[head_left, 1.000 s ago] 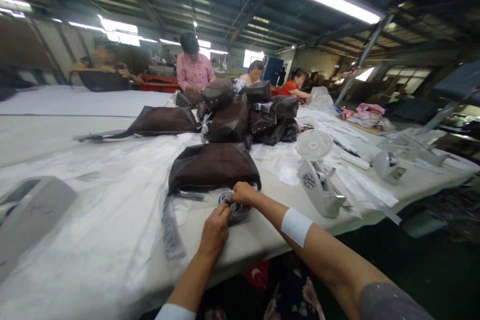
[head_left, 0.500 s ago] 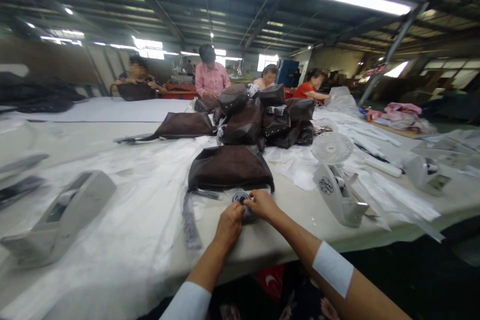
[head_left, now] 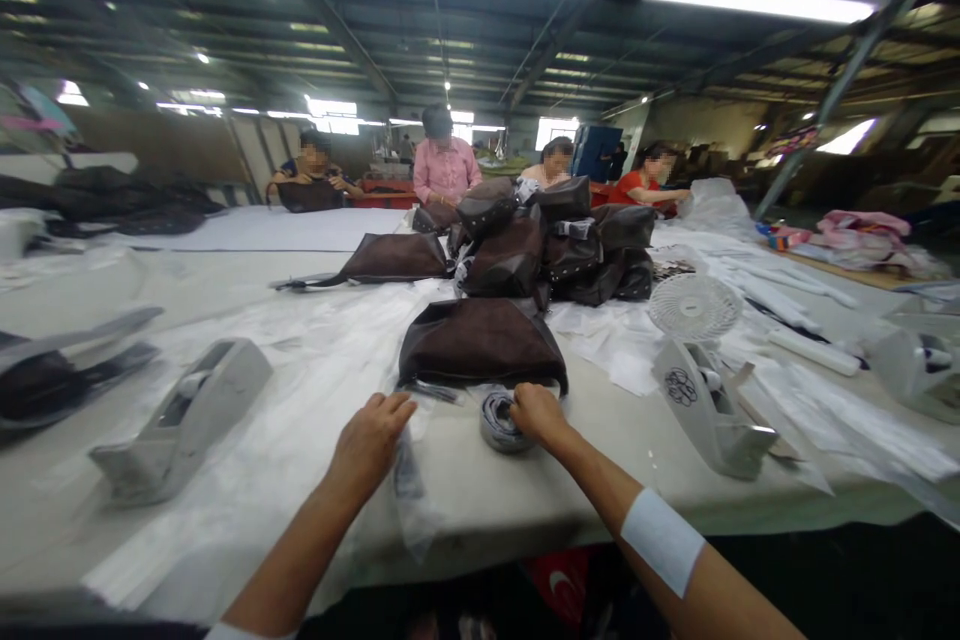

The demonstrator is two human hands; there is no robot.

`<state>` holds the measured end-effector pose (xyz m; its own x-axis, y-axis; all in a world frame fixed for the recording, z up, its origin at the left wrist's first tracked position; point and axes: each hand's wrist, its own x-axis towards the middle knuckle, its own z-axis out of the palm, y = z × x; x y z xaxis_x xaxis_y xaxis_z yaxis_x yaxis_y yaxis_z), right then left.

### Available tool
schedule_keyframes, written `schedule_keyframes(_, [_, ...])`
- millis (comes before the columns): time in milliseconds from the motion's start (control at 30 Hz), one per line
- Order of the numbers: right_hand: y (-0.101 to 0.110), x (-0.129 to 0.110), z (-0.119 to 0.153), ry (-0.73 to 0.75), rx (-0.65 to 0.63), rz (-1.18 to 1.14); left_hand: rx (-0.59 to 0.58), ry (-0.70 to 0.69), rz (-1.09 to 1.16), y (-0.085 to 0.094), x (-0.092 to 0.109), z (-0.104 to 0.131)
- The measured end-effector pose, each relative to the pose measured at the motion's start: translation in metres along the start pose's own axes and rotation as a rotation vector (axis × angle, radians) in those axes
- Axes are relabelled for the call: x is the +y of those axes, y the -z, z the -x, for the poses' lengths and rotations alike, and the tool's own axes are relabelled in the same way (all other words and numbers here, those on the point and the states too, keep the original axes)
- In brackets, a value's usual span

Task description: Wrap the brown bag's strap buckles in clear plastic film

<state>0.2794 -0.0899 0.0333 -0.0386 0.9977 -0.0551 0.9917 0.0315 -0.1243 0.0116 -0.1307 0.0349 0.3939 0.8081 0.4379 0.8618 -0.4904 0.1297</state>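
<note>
A dark brown bag (head_left: pixel 484 345) lies flat in front of me, its black trim toward the table edge. Just below it sits a coiled grey strap (head_left: pixel 501 423), wrapped in plastic. My right hand (head_left: pixel 536 412) grips the coil's right rim, with fingertips inside its centre. To the left, my left hand (head_left: pixel 375 432) has its fingers closed at the upper end of a second plastic-wrapped strap (head_left: pixel 409 475), which hangs down from the bag's lower left corner. The exact pinch is partly hidden by the fingers.
Behind the bag rises a pile of similar brown bags (head_left: pixel 502 255). Tape dispensers stand at left (head_left: pixel 187 420) and right (head_left: pixel 712 410), near a small white fan (head_left: pixel 694 307). White plastic sheets (head_left: pixel 285 360) cover much of the table. Several people work across it.
My left hand has left the coil and moved left to the other strap. My right hand stays at the coil, now more exposed. The view has swung slightly left.
</note>
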Motion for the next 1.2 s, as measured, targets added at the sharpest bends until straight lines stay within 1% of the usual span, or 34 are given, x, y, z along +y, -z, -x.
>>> schedule_keyframes(67, [0.0,0.0,0.001,0.021,0.007,0.02,-0.1,-0.067,-0.064,0.002,-0.028,0.015])
schedule_keyframes(100, [0.0,-0.001,0.002,0.037,0.011,0.032,-0.129,-0.101,-0.068,-0.001,-0.037,0.021])
schedule_keyframes(167, [0.001,-0.005,0.003,0.078,0.016,0.063,-0.144,-0.153,-0.048,-0.011,-0.044,0.027])
schedule_keyframes(267, [0.005,-0.017,0.002,0.183,0.019,0.115,-0.136,-0.198,-0.008,-0.027,-0.04,0.024])
schedule_keyframes(333, [0.008,-0.029,-0.002,0.282,0.012,0.144,-0.155,-0.229,0.014,-0.031,-0.036,0.017])
schedule_keyframes(400, [0.011,-0.044,-0.009,0.38,0.007,0.165,-0.179,-0.267,0.032,-0.03,-0.033,0.009])
schedule_keyframes(500, [0.013,-0.066,-0.023,0.477,0.011,0.19,-0.187,-0.327,0.038,-0.026,-0.028,0.0])
schedule_keyframes(633, [0.011,-0.086,-0.042,0.56,0.015,0.205,-0.104,-0.355,0.015,-0.028,-0.022,-0.011])
schedule_keyframes(700, [0.009,-0.089,-0.049,0.589,0.013,0.21,-0.072,-0.332,-0.008,-0.032,-0.019,-0.016])
schedule_keyframes(800, [0.006,-0.089,-0.055,0.619,0.009,0.214,-0.013,-0.283,-0.032,-0.037,-0.018,-0.023])
schedule_keyframes(900, [0.004,-0.086,-0.059,0.637,0.007,0.207,0.037,-0.331,0.004,-0.039,-0.016,-0.027])
schedule_keyframes(933, [0.003,-0.085,-0.06,0.64,0.007,0.205,0.025,-0.363,0.023,-0.04,-0.016,-0.028])
schedule_keyframes(1000, [0.001,-0.085,-0.061,0.639,0.008,0.199,-0.037,-0.402,0.051,-0.042,-0.013,-0.028])
schedule_keyframes(1067, [0.0,-0.085,-0.063,0.636,0.009,0.193,-0.085,-0.399,0.072,-0.046,-0.011,-0.027])
schedule_keyframes(1200, [-0.002,-0.085,-0.063,0.63,0.007,0.179,-0.118,-0.39,0.113,-0.052,-0.011,-0.027])
